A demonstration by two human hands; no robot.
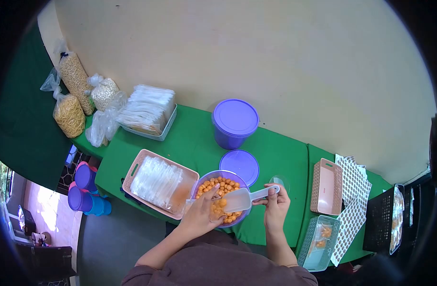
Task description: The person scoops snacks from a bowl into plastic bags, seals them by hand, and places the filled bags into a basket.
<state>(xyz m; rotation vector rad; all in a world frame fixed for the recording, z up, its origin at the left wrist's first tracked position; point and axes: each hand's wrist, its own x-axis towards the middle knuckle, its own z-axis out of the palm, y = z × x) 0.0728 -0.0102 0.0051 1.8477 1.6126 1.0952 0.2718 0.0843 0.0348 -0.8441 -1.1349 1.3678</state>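
Observation:
A round purple tub (245,214) of orange snack balls (220,183) stands at the table's front edge, right before my body. My right hand (276,209) is closed around the handle of a translucent white scoop (236,200). The scoop tips leftward over the tub, its mouth at a small clear plastic bag (217,209). My left hand (198,218) grips this bag, with several orange balls showing at it. How far the scoop reaches into the bag is hard to make out.
Left of the tub, a pink tray (144,155) holds clear bags. Behind are a basket (167,129) of packets, a lidded purple tub (235,121) and a purple lid (239,167). Snack sacks (76,76) stand far left. Right are a pink basket (328,186) and a green basket (318,255) with filled packets.

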